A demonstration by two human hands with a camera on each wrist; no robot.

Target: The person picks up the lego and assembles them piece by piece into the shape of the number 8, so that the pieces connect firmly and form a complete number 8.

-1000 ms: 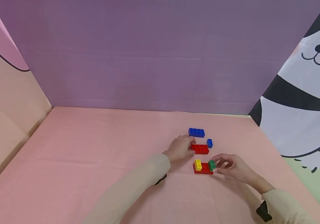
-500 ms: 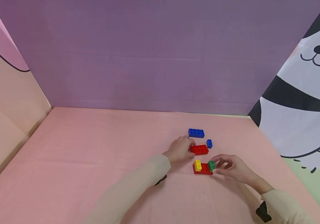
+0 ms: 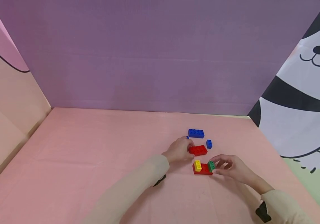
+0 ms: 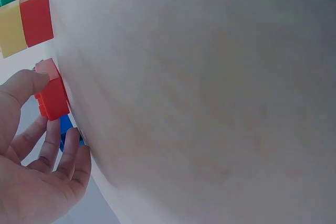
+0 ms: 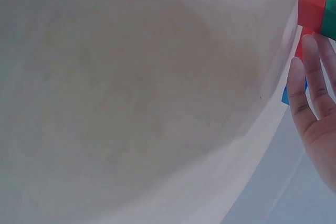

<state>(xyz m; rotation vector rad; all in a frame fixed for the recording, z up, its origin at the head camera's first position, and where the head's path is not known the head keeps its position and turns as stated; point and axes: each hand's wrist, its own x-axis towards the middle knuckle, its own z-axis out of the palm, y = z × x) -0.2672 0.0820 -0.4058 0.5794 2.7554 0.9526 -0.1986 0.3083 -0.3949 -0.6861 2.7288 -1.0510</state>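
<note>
My left hand [image 3: 179, 150] pinches the near-left end of a red building brick [image 3: 198, 151] between thumb and fingers, as the left wrist view also shows. That brick is turned slightly askew on the table. Nearer to me lies a second red brick [image 3: 204, 170], with a small yellow brick [image 3: 197, 165] on its left end and a small green brick [image 3: 211, 166] on its right end. Thumb and forefinger of my right hand [image 3: 232, 168] hold this stack at its green end. In the right wrist view, fingertips [image 5: 308, 40] meet the red brick; the thumb is hidden there.
A large blue brick [image 3: 196, 133] lies farther back, and a small blue brick [image 3: 209, 144] sits right of the held red brick. A bit of another blue piece [image 3: 187, 137] peeks out behind my left hand. A purple wall [image 3: 148, 62] borders the pink table [image 3: 92, 155].
The red brick in my left hand has slid a little left and toward me and turned slightly. A blue bit now shows behind that hand. My right hand stays at the stack.
</note>
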